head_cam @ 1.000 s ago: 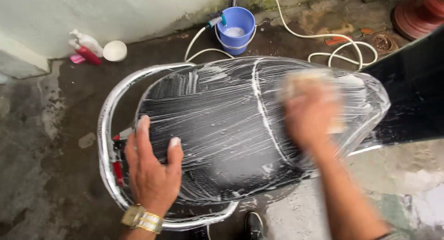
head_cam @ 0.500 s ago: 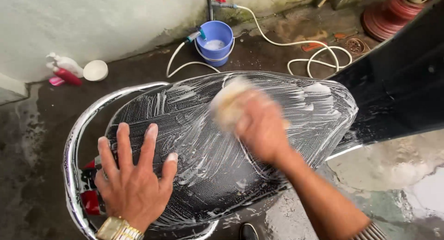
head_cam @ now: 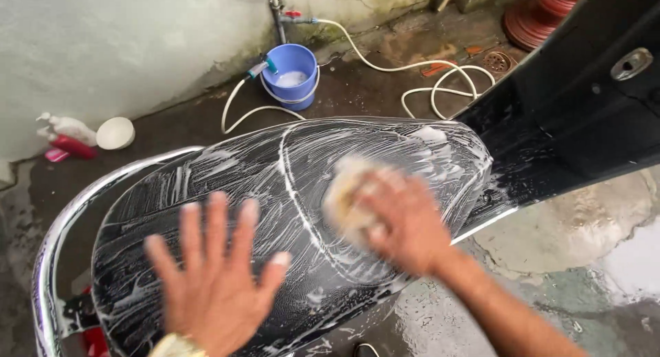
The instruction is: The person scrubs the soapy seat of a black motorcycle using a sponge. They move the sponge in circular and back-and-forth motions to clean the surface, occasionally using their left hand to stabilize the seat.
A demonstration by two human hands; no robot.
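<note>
Right hand is curled around a yellowish sponge, pressing it onto the middle of the soapy black seat. Left hand is wide open, fingers spread, blurred, over the seat's rear half; I can't tell whether it is touching. A gold watch shows at the wrist, right on the bottom edge of the view.

A chrome rail curves round the seat's back edge, a small gap between them. The front end of the seat meets the dark body panel, which rises to the upper right. Wet concrete floor lies open to the right of the seat.

Against the wall: a blue bucket with a white hose looping beside it. Far left, a red bottle lying down, a white sprayer above it, a white bowl just beside them.
</note>
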